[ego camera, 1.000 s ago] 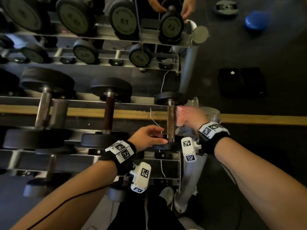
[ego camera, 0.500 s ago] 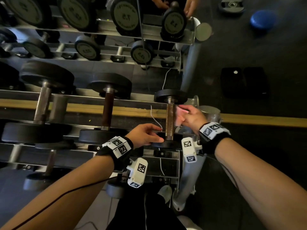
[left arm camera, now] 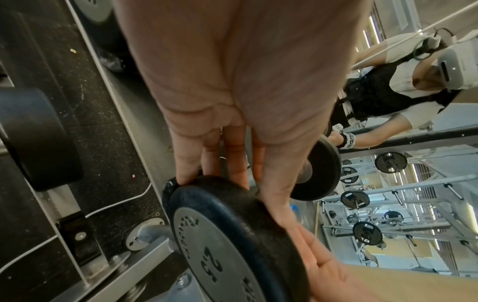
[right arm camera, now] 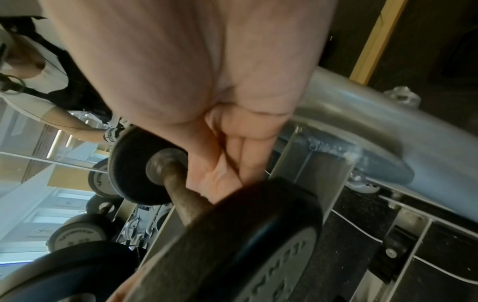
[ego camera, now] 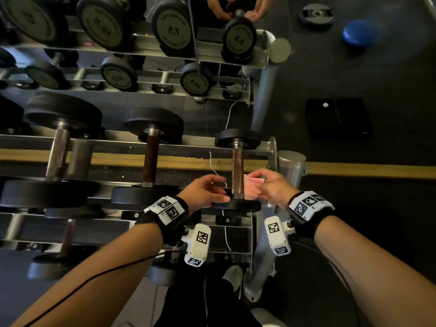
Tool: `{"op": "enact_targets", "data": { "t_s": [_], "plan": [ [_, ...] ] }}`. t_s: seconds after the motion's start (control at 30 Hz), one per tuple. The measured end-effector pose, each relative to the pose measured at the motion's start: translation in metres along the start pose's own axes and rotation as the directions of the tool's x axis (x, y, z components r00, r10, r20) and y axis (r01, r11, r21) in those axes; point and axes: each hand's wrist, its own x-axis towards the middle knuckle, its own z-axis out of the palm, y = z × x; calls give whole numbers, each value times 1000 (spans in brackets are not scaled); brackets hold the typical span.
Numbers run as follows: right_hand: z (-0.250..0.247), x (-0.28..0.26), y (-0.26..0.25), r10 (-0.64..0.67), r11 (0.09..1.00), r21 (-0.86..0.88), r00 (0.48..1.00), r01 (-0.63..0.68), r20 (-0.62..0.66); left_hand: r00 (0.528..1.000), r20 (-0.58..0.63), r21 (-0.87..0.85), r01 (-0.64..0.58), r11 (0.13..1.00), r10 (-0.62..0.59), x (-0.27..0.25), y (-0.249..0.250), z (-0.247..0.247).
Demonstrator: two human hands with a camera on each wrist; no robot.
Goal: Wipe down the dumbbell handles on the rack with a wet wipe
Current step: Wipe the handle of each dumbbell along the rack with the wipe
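Rusty end handle (ego camera: 237, 171) being wiped
Pink wipe (ego camera: 252, 186) is pinched by right hand (ego camera: 271, 188) at 3 o'clock; plate (ego camera: 237, 205) is gripped by left hand (ego camera: 205, 191); other handles look undone.

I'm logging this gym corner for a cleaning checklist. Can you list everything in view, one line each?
Small dumbbell: one, black plates, rusty handle, right end of top rack tier.
Other dumbbells: several, black, left along the tier and on lower tiers.
Rack: one, grey metal.
Wet wipe: one, pinkish, beside the small dumbbell's handle.
Weight plate: one, dark, floor top right.
Blue disc: one, floor top right.
Mirror: behind rack.
Left hand: fingers grip the dumbbell's near plate.
Right hand: holds the wipe.
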Motion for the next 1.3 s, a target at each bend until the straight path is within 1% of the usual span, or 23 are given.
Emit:
{"op": "enact_targets", "data": {
  "t_s": [0.07, 0.1, 0.17, 0.2, 0.27, 0.37, 0.4, 0.43, 0.47, 0.53, 0.57, 0.6, 0.7, 0.77, 0.83, 0.87, 0.93, 1.0, 1.07, 1.17, 1.2, 1.27, 1.3],
  "plan": [
    [-10, -6, 3, -29, 998, -60, 999, 27, -43, 1000, -1, -55, -2, 998, 2, 0, 2, 1],
    [-13, -8, 4, -61, 991, -120, 997, 54, -55, 1000, -4, -83, -12, 996, 11, 0, 3, 3],
    [-13, -12, 4, -146, 958, -255, 989, 132, -37, 997, -35, -83, -72, 994, 70, 3, 6, 6],
    [-11, -13, 3, -181, 945, -281, 983, 167, -23, 993, -49, -63, -111, 992, 108, 4, 9, 9],
    [-6, -14, -1, -241, 937, -269, 970, 222, -39, 986, -59, 15, -155, 988, 156, 7, 14, 14],
    [3, -14, -1, -295, 936, -232, 950, 265, -106, 983, -63, 167, -158, 973, 170, 8, 18, 22],
    [6, -15, 0, -292, 940, -217, 949, 262, -119, 980, -91, 194, -159, 968, 179, 9, 16, 23],
    [8, -17, 3, -280, 949, -186, 952, 255, -125, 970, -146, 215, -161, 963, 194, 9, 14, 22],
    [9, -19, 6, -267, 956, -161, 956, 246, -124, 950, -228, 236, -160, 959, 215, 9, 11, 19],
    [6, -23, 18, -256, 956, -178, 959, 233, -124, 885, -399, 272, -138, 952, 242, 7, 5, 13],
    [5, -25, 25, -246, 955, -201, 962, 219, -120, 860, -445, 298, -122, 947, 250, 5, 2, 10],
    [4, -28, 32, -225, 958, -207, 967, 198, -116, 851, -457, 340, -101, 935, 258, 4, 0, 7],
    [5, -36, 48, -170, 979, -130, 978, 154, -124, 872, -432, 468, 0, 884, 229, 7, -2, 3],
    [7, -39, 53, -167, 984, -81, 977, 158, -134, 906, -384, 502, 40, 864, 181, 16, 4, 6],
    [9, -40, 55, -176, 984, -57, 974, 170, -142, 961, -251, 520, 30, 854, 119, 26, 12, 15],
    [9, -40, 55, -173, 985, -48, 974, 167, -147, 979, -184, 531, 22, 847, 90, 27, 16, 20],
    [10, -41, 54, -145, 989, -10, 977, 145, -155, 992, -110, 536, 9, 844, 60, 28, 18, 24],
    [11, -42, 52, -122, 992, 15, 979, 126, -161, 995, -75, 534, -8, 845, 57, 24, 17, 23],
    [12, -43, 51, -115, 993, 7, 978, 118, -174, 996, -67, 525, -18, 851, 62, 20, 16, 20],
    [13, -44, 53, -124, 992, 6, 974, 128, -189, 996, -26, 545, -55, 836, 83, 19, 14, 16],
    [14, -44, 55, -130, 991, 4, 972, 134, -196, 995, -43, 514, -51, 856, 85, 20, 14, 14],
    [14, -44, 58, -150, 989, -13, 966, 150, -209, 991, -125, 310, -9, 951, 50, 24, 15, 8],
    [14, -44, 59, -161, 987, -21, 964, 161, -211, 979, -195, 222, -10, 975, 54, 30, 17, 6]
  ]
}}
